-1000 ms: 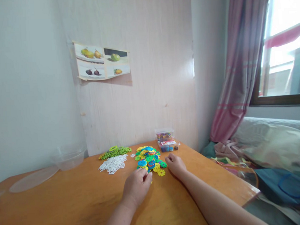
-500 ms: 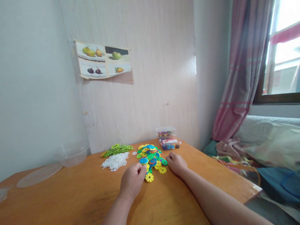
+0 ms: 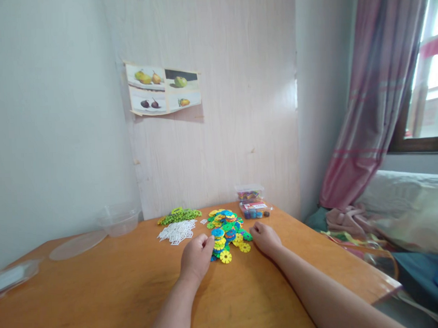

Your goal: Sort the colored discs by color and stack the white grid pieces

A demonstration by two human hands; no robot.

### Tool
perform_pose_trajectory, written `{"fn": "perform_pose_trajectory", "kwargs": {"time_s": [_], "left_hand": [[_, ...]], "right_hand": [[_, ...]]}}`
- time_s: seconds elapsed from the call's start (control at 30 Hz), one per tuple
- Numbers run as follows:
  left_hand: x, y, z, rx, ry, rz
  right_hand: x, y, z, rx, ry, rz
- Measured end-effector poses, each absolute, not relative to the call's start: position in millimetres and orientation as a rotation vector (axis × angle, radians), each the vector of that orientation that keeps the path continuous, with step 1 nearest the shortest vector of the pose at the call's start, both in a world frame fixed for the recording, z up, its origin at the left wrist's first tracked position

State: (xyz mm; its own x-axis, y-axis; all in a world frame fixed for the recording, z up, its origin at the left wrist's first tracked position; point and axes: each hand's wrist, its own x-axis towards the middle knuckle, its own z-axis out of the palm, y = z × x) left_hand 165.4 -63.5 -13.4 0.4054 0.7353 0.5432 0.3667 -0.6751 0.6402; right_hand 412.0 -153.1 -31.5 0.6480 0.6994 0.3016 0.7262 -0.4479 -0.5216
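A pile of flower-shaped plastic discs (image 3: 229, 226) in yellow, green, blue and orange lies on the wooden table (image 3: 246, 298). At its near left, several discs form a stack with a blue disc (image 3: 217, 232) on top. My left hand (image 3: 196, 256) is closed beside this stack, thumb against curled fingers. Whether it pinches a disc is hidden. Just right of the pile, my right hand (image 3: 266, 238) rests on the table in a loose fist, knuckles near a green disc (image 3: 247, 236). Its inside is hidden too. A yellow disc (image 3: 226, 257) lies nearest me.
White plastic pieces (image 3: 176, 232) and green pieces (image 3: 180, 215) are heaped left of the discs. Two clear boxes (image 3: 255, 207) stand behind the pile. A clear tub (image 3: 120, 221), its lid (image 3: 77, 245) and a clear packet (image 3: 13, 277) lie farther left. The table's edge is at right.
The view has turned slightly left. My left hand has shifted a little left relative to the blue disc on the stack. My right hand stays closed by the pile.
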Motion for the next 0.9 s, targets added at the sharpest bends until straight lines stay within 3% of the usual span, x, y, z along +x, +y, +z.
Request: {"fn": "perform_pose_trajectory", "kwargs": {"time_s": [0.37, 0.67, 0.9], "left_hand": [[156, -46, -24, 2.026, 1.122, 1.220], [148, -40, -35, 1.463, 1.101, 1.326], [148, -44, -36, 1.451, 1.089, 1.338]], "right_hand": [[413, -153, -34, -2.236, -1.111, -0.065], [413, -155, -32, -2.232, -1.117, -0.063], [413, -155, -33, -2.229, -1.126, -0.070]]}}
